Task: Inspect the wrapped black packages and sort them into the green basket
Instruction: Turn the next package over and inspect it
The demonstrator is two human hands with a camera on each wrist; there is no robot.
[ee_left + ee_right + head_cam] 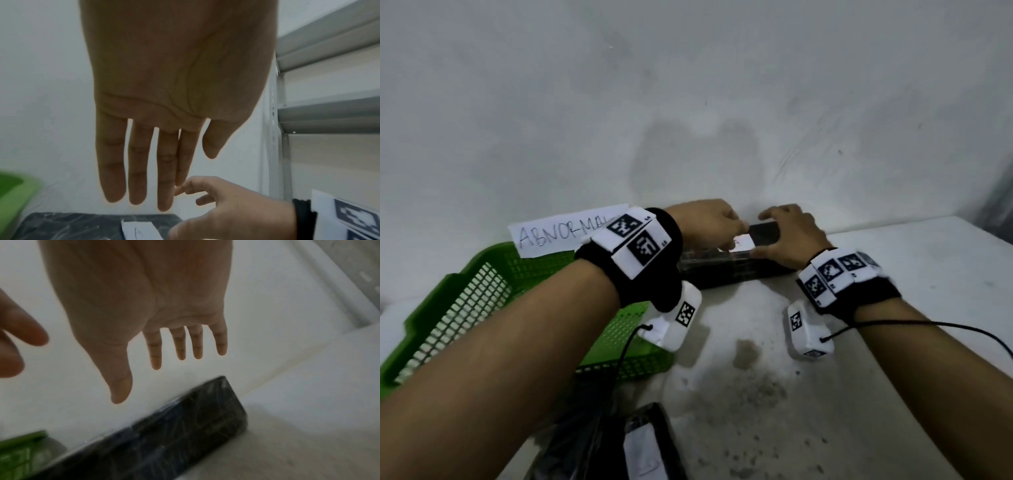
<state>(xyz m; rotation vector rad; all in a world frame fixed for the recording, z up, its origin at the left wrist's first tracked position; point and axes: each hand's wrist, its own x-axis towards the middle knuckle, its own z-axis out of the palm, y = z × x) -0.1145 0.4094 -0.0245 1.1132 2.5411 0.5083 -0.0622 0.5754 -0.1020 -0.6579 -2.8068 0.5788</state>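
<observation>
A stack of black wrapped packages (pixel 736 270) lies against the wall beside the green basket (pixel 465 291). The top package (pixel 765 233) carries a white label (pixel 741 244). My left hand (pixel 705 221) hovers over its left end, my right hand (pixel 787 236) over its right end. In the left wrist view my left hand (pixel 139 162) has straight fingers above the black package (pixel 72 227), holding nothing. In the right wrist view my right hand (pixel 156 345) is spread open above the package (pixel 185 426), clear of it.
A paper sign reading ABNORMAL (pixel 561 229) leans on the wall behind the basket. Another black labelled package (pixel 650 442) lies near the table's front edge. A grey metal shelf (pixel 329 81) stands at the right. The white tabletop (pixel 893 308) is stained.
</observation>
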